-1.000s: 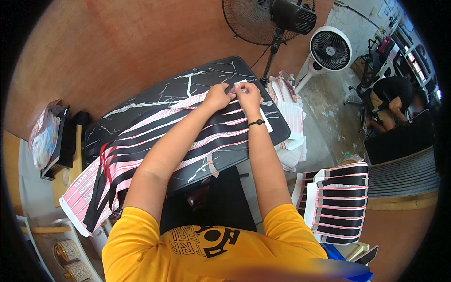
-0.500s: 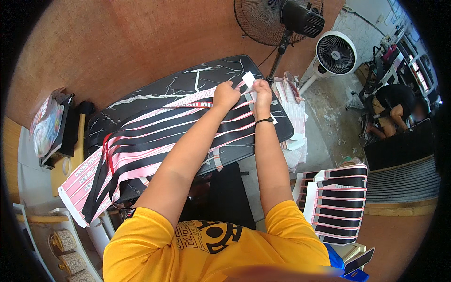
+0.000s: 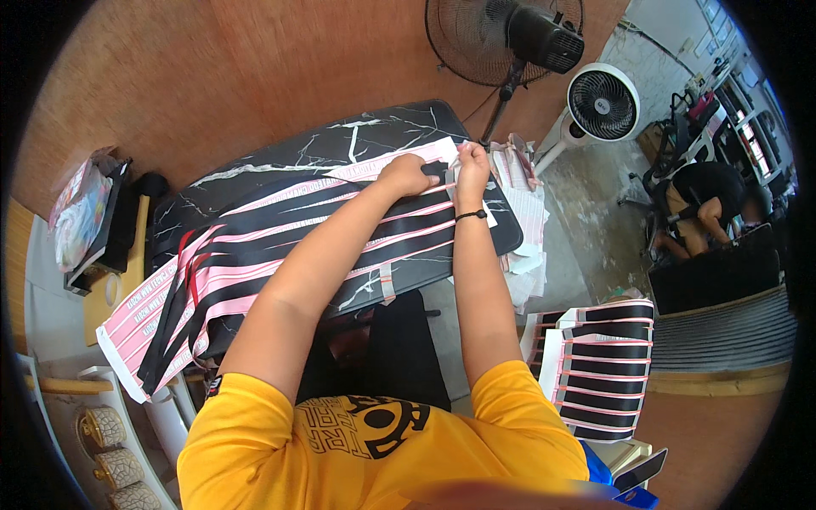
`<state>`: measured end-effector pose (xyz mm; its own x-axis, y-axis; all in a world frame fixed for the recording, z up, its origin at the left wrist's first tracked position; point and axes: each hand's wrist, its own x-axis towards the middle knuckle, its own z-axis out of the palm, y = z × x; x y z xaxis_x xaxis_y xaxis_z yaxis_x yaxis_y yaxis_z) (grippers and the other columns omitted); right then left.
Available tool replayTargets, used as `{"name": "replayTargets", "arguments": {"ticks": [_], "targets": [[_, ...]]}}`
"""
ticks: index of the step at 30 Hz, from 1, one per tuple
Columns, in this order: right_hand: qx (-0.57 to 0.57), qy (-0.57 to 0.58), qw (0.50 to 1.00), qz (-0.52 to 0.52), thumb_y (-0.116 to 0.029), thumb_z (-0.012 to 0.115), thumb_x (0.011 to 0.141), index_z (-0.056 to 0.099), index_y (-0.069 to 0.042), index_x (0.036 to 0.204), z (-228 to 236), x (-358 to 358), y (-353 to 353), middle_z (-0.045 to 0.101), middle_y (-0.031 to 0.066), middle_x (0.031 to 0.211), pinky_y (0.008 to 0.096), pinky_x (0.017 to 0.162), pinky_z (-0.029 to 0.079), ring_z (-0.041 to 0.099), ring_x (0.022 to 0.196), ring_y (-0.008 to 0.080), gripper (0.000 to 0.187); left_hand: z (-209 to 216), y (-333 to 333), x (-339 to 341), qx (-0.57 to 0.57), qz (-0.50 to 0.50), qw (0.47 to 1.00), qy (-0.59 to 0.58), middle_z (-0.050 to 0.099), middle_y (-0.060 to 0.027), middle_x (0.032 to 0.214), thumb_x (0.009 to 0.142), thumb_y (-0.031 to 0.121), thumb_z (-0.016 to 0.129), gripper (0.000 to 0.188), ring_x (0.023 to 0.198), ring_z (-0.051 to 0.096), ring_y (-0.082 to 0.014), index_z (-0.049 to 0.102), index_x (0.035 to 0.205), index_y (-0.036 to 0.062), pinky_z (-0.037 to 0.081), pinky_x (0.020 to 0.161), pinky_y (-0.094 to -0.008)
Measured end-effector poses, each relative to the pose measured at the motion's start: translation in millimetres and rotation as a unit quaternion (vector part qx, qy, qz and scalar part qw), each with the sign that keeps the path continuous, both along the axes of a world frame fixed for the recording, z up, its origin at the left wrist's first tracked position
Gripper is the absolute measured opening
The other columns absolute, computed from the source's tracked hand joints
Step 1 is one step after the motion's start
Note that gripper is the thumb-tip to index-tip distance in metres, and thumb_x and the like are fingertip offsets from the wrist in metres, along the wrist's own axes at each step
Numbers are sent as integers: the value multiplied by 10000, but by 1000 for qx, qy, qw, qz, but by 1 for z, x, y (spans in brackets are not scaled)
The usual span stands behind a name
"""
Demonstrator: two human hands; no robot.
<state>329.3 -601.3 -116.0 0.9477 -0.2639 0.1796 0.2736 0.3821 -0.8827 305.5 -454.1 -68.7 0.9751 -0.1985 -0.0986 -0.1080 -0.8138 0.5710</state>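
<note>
Long black ribbons (image 3: 285,210) lie side by side along a pink and white printed paper sheet (image 3: 153,306) on a black marble-patterned table (image 3: 297,157). My left hand (image 3: 406,175) is closed at the sheet's right end, its thumb by the end of a black ribbon. Just right of it, my right hand (image 3: 472,174) is closed in a pinch at the ribbons' ends, beside a narrow greyish strip running across them. What its fingertips hold is too small to tell. Red parts of a ribbon show near the left end, where loose ribbons trail over the sheet.
A stack of printed sheets (image 3: 524,221) lies right of the table. Another ribbon-covered sheet (image 3: 603,370) hangs at lower right. A black fan (image 3: 544,42) and a white fan (image 3: 603,102) stand beyond. A person (image 3: 707,191) sits at far right; a plastic bag (image 3: 81,217) is at left.
The ribbon with red lettering near my left hand has turned to black. The sheet's white right end now lies flatter. Both hands stay close together at that end.
</note>
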Motion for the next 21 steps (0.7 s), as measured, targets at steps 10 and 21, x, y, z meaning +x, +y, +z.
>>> {"name": "replayTargets", "arguments": {"ticks": [10,21], "targets": [[153,-65,975,-145,-123,479,974,514,-106,780,8,-8,-6,450,-31,722,213,579,271,341,612,66,198,-6,-33,9,-2,183,982,47,668,-225,1127,782,253,535,391,1054,641,-384,726,1021,11,485,925,-442],[53,-32,990,-127,-114,498,990,572,-37,930,-8,6,-5,572,9,883,232,730,400,483,781,72,122,-8,-7,7,-91,-14,994,53,706,-189,904,780,546,703,582,863,679,-256,718,944,-12,498,781,-341]]}}
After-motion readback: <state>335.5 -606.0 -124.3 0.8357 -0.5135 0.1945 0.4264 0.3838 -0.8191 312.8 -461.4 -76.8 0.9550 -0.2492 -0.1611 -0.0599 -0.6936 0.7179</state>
